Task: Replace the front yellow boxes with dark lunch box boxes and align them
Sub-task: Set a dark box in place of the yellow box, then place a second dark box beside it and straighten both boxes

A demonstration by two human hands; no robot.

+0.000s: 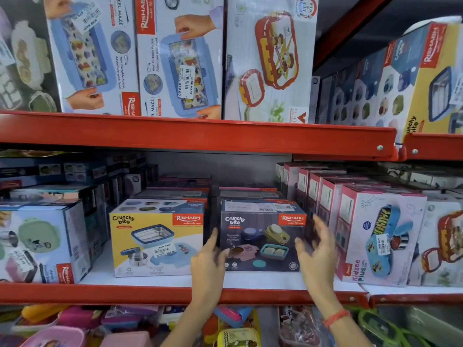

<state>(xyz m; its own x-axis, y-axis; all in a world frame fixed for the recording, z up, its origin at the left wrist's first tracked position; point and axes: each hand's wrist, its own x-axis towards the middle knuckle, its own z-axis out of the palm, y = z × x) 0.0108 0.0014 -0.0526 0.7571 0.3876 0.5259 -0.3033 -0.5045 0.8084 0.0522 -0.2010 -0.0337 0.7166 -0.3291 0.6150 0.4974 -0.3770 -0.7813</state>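
A dark Crunchy Bite lunch box box [261, 236] stands upright at the front of the middle shelf. To its left, a short gap away, stands a yellow Crunchy Bite box [156, 242] with a price sticker. My left hand [209, 261] is at the dark box's lower left corner, thumb touching its front face. My right hand [314, 249] hovers at the box's right side, fingers spread and blurred. Neither hand grips the box. More dark boxes are stacked behind both front boxes.
The red shelf lip [150, 293] runs along the front. Pink Kidzee Plus boxes [378, 236] crowd the right; a blue-green box [41, 242] stands at the left. The upper shelf beam [198, 132] hangs overhead. Loose plastic lunch boxes [125, 324] lie below.
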